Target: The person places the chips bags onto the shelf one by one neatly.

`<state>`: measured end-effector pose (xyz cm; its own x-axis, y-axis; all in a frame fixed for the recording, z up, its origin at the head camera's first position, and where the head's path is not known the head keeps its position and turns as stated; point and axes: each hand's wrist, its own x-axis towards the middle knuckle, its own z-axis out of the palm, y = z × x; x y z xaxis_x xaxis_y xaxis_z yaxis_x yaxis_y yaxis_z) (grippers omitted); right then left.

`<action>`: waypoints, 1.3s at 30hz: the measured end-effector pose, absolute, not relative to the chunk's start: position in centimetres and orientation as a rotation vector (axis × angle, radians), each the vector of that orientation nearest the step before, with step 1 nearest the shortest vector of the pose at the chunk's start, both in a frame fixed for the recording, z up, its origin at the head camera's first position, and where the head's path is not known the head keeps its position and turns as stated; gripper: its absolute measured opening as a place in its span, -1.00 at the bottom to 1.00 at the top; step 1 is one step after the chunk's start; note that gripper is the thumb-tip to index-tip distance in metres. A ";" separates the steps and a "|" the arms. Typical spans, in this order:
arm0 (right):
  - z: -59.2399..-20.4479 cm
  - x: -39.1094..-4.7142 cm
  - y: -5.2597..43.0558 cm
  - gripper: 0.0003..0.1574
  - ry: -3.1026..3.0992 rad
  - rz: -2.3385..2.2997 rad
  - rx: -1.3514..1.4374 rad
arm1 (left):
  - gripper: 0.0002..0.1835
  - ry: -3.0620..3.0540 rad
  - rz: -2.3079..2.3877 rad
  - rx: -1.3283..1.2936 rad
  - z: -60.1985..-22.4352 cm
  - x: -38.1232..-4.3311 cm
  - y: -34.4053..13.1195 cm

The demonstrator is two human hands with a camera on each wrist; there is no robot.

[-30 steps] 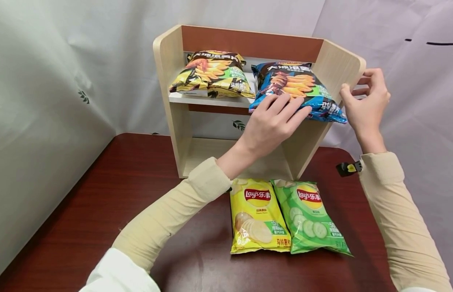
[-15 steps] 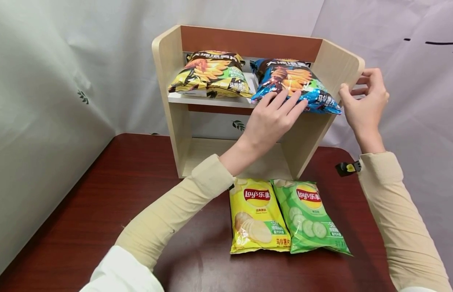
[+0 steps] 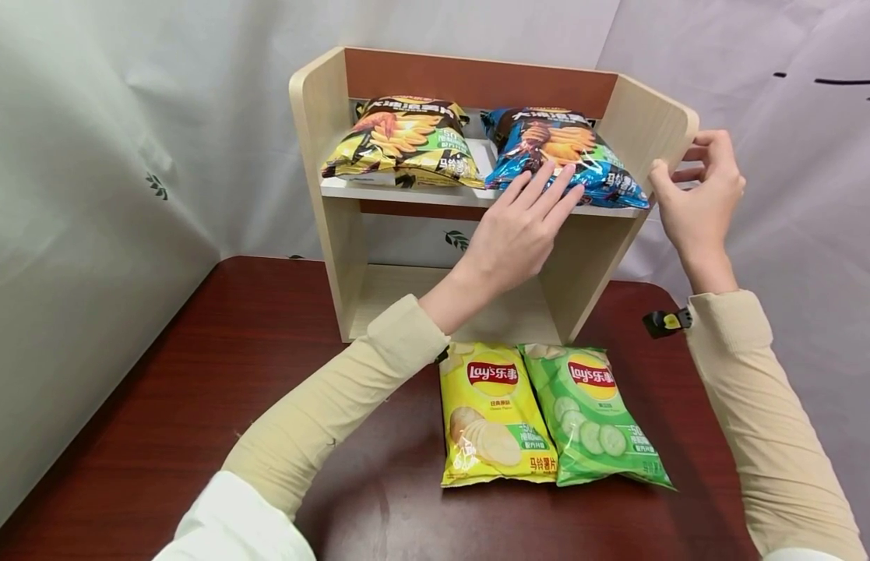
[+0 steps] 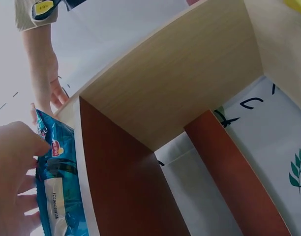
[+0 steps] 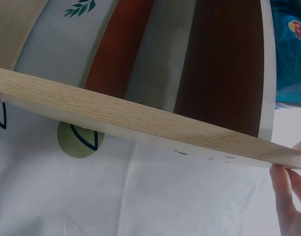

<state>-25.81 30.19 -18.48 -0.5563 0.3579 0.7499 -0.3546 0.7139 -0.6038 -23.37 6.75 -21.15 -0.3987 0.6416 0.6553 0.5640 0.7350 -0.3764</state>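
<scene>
Dark red wood-grain tabletop, glossy, with light reflected near its front. We note pale, creased sheeting behind and to both sides, printed with small green leaf sprigs. At the table's back stands a light-wood shelf unit with a red-brown strip across its upper back.

Main item: a blue-and-black Lay's potato chip bag, plump and shiny, with Chinese lettering, pictured golden crisps and a green label at one side. It lies face up on the right part of the white upper board, its front end at the board's edge. From the left wrist we see a red-and-yellow logo and a pale printed strip on its blue film.

The left hand lies at the front of this bag, fingers extended and spread over it, thumb against its lower side. The right hand grips the unit's right side panel, thumb inside, bent fingers outside.

Beside the blue bag, on the same board, we record a yellow-and-black bag. On the table before the unit, side by side: a yellow Lay's bag and a green Lay's bag showing cucumber slices.
</scene>
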 end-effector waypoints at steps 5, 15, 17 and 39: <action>-18.6 -25.8 30.2 -0.63 -1.949 0.923 0.004 | -0.41 -2.170 0.136 -0.923 -21.3 -23.7 6.8; -18.5 -25.8 30.3 -0.63 -1.953 0.926 0.000 | -0.33 -2.176 0.236 -0.925 -21.5 -24.3 6.9; -18.5 -25.8 30.3 -0.63 -1.952 0.925 -0.001 | -0.33 -2.176 0.244 -0.935 -21.4 -24.4 6.9; -18.5 -25.7 30.2 -0.63 -1.962 0.933 -0.015 | -0.29 -2.150 0.371 -0.927 -23.8 -22.4 6.2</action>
